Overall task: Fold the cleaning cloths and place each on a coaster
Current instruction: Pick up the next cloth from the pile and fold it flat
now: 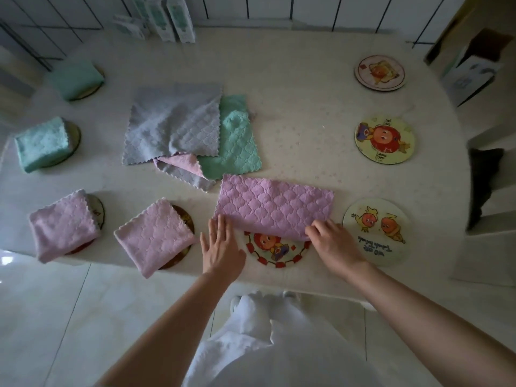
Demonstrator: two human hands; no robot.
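On the pale speckled table [293, 88], four cloths already sit folded on coasters along the left: two mint-green bundles [42, 145] at about ten o'clock from the hands, and two pink quilted bundles [155, 237] at nine o'clock near the front edge. At twelve o'clock lies a loose heap of unfolded cloths: a grey quilted cloth [174, 125] on top, a mint-green cloth [234, 146] showing from under its right side, and a grey-and-pink one [184, 170] with its corner turned over poking out in front. Three round cartoon-printed coasters [384, 139] stand bare at one to three o'clock, well apart from the heap. White cartons [170, 18] line the far wall.

The lilac quilted cleaning cloth [275, 206] lies folded into a long strip just beyond the hands, its near edge draped over the far part of a round red-bordered cartoon coaster [279, 251]. The left hand [222, 247] rests flat with fingers spread, fingertips touching the strip's near-left corner, at nine o'clock from that coaster. The right hand [333, 241] pinches the strip's near-right edge, lifting it slightly off the coaster.
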